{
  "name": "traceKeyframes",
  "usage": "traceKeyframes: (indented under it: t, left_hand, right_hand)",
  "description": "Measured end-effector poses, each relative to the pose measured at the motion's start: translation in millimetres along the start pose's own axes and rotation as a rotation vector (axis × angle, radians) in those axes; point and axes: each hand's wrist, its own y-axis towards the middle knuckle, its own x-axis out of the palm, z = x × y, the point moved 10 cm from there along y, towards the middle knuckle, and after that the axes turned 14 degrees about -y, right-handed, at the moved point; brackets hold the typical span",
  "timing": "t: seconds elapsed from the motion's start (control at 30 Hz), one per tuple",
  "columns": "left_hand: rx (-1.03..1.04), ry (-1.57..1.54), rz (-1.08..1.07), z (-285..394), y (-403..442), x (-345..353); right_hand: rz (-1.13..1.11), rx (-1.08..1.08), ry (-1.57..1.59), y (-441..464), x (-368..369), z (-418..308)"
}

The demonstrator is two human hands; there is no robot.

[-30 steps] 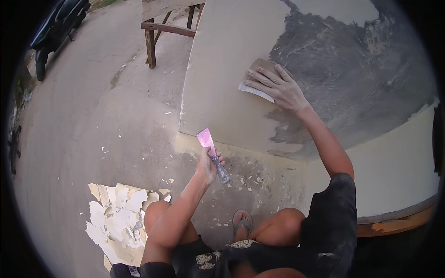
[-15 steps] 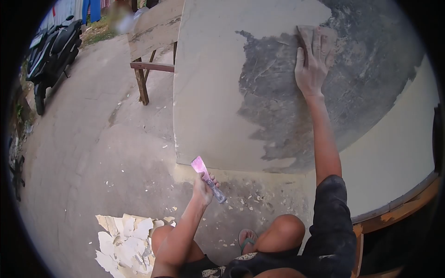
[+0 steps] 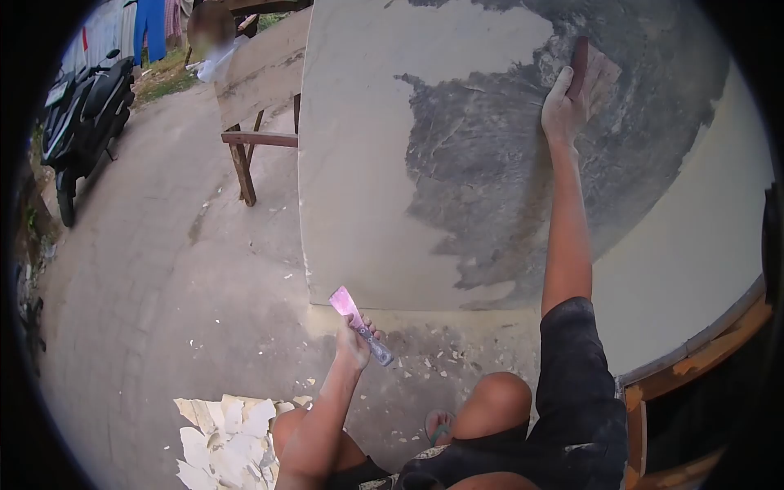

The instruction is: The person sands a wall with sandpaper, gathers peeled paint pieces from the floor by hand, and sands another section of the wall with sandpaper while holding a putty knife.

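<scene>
My left hand [image 3: 352, 343] is closed around the dark handle of a putty knife [image 3: 374, 346], whose pinkish blade points up and away from me. Low in front of the wall, the knife touches nothing. With my arm stretched out, my right hand [image 3: 563, 110] grips a dusty, reddish-brown piece of sandpaper [image 3: 600, 80] at the wall [image 3: 359, 180]. The hand is turned on edge, thumb up; its other fingers are mostly hidden. Around it spreads a rough dark grey patch [image 3: 482, 155] bordered by smooth cream paint.
Peeled paint flakes [image 3: 233, 441] lie piled by my left knee, with small chips scattered on the concrete ground [image 3: 163, 310]. A wooden bench [image 3: 260, 139] stands beyond the wall's left edge. Farther left is a parked motorbike [image 3: 86, 122]. A wooden frame [image 3: 694, 359] sits at lower right.
My right hand has gone from lying flat on the sandpaper to a tilted, edge-on grip, slightly farther right on the patch. My left hand still holds the putty knife. The view has shifted slightly.
</scene>
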Motion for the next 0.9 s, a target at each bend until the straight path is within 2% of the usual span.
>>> traceKeyframes:
  t: [0.07, 0.13, 0.2, 0.3, 0.37, 0.43, 0.5, 0.57, 0.6, 0.77, 0.83, 0.9]
  left_hand:
    - [0.046, 0.042, 0.026, 3.4, -5.0, 6.3]
    - [0.005, 0.035, 0.063, -8.4, -4.5, 7.2]
    - [-0.040, 0.018, 0.076, -14.0, -2.3, 3.6]
    - [-0.087, -0.021, 0.034, -15.8, 4.7, -0.2]
    - [-0.060, -0.031, -0.007, -7.7, 0.8, -3.2]
    - [-0.013, -0.031, -0.033, 0.5, -2.4, 1.1]
    - [0.036, -0.014, -0.025, 9.3, -7.9, 9.2]
    - [0.058, 0.034, 0.024, 5.2, -13.5, 12.0]
    - [0.027, 0.032, 0.011, 0.1, -10.0, 12.6]
    - [-0.117, -0.050, 0.033, -16.9, -10.2, 2.6]
    - [-0.064, -0.031, -0.008, -9.0, -11.5, 8.3]
    - [-0.008, -0.004, -0.019, -2.5, -11.0, 13.2]
  right_hand:
    - [-0.032, 0.241, -0.072, -7.0, 19.9, 12.0]
    - [0.031, 0.075, -0.032, -12.4, 18.4, -62.5]
    - [-0.206, -0.482, -0.018, -53.0, 35.2, -189.7]
    - [-0.344, -0.826, 0.170, -61.1, 41.4, -207.6]
    - [-0.150, -0.634, 0.069, -16.9, 24.9, -146.6]
    - [0.015, -0.282, -0.059, 12.3, 14.4, -63.1]
    - [0.026, 0.058, -0.013, 20.9, 8.8, -28.9]
    - [0.034, 0.063, -0.039, 14.9, 10.1, -49.2]
    - [0.036, -0.102, -0.081, 7.7, 15.4, -88.6]
    - [-0.112, -0.697, -0.258, -23.1, 25.2, -150.5]
    - [0.142, -0.301, -0.192, 18.3, -4.1, -67.4]
    - [-0.063, 0.175, -0.168, 34.2, -0.5, 19.5]
